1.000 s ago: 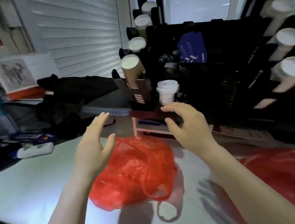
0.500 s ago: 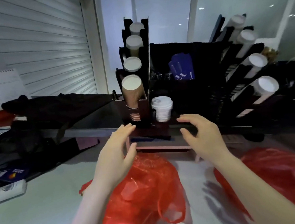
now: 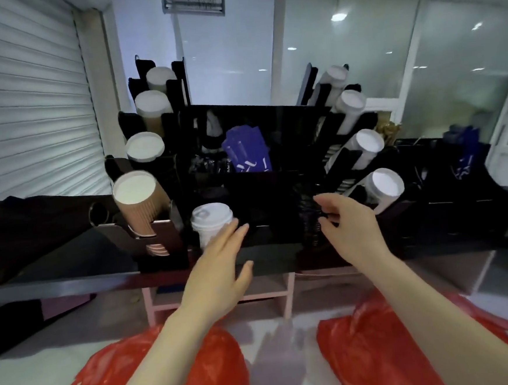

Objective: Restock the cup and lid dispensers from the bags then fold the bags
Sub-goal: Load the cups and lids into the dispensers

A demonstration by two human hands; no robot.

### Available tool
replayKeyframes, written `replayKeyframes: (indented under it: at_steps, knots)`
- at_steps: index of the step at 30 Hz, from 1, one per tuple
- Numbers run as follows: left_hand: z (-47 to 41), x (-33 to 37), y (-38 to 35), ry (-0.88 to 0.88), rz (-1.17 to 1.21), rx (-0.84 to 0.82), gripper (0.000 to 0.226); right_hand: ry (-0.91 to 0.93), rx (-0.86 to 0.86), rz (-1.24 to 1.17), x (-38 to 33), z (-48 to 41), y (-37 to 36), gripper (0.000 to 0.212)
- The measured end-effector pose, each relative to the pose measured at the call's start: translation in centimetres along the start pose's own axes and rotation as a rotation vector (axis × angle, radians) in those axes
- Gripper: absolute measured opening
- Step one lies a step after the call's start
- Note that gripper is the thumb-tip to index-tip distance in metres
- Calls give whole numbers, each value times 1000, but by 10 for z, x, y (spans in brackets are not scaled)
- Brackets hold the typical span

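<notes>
Your hands have moved up and forward, from over the red bags to the front of the black dispenser rack (image 3: 257, 137). Your left hand (image 3: 219, 274) is released, fingers straight, tips just beside the stack of white lids (image 3: 211, 226). Your right hand (image 3: 350, 230) is released too, fingers loosely spread at the black lids (image 3: 309, 218); whether it touches them is unclear. The left red bag (image 3: 206, 369) and right red bag (image 3: 374, 350) still lie on the tabletop (image 3: 274, 345), now under your forearms.

lid stack (image 3: 211, 226) blocks left, centre bay (image 3: 268, 212) seemingly free
</notes>
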State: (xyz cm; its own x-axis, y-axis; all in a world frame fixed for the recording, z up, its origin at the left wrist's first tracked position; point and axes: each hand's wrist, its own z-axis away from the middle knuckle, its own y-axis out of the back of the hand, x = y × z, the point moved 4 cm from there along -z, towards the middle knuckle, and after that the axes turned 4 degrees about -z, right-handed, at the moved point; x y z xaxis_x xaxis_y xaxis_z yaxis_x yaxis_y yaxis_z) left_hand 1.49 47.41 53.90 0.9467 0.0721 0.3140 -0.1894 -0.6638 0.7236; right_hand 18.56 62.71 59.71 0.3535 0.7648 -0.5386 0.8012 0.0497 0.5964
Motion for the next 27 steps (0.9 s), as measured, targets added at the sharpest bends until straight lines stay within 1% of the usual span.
replayKeyframes:
  at_steps: [2, 4, 6, 8, 9, 13, 18, 24, 27]
  knots:
    - [-27, 6, -25, -20, -83, -39, 71, 83, -21, 137, -3, -26, -2, 46]
    - [-46, 6, -51, -3, -235, -89, 80, 155, -117, 320, -2, -48, -12, 55]
    - [-53, 1, -72, 61, -348, -119, 88, 155, -272, 474, 9, -62, -26, 68]
    - [-52, -4, -83, 94, -417, -106, 91, 126, -368, 551, 19, -70, -35, 75]
    - [-51, -5, -85, 92, -424, -94, 91, 120, -373, 564, 21, -71, -37, 74]
    - [-51, -6, -87, 72, -428, -48, 88, 184, -266, 617, 24, -70, -37, 62]
    - [-51, -6, -87, 74, -414, -46, 87, 176, -297, 594, 28, -73, -33, 72]
    - [-51, -6, -86, 62, -409, -40, 88, 153, -278, 574, 30, -75, -27, 67]
    - [-51, -5, -85, 60, -407, -38, 87, 192, -226, 564, 26, -73, -26, 62]
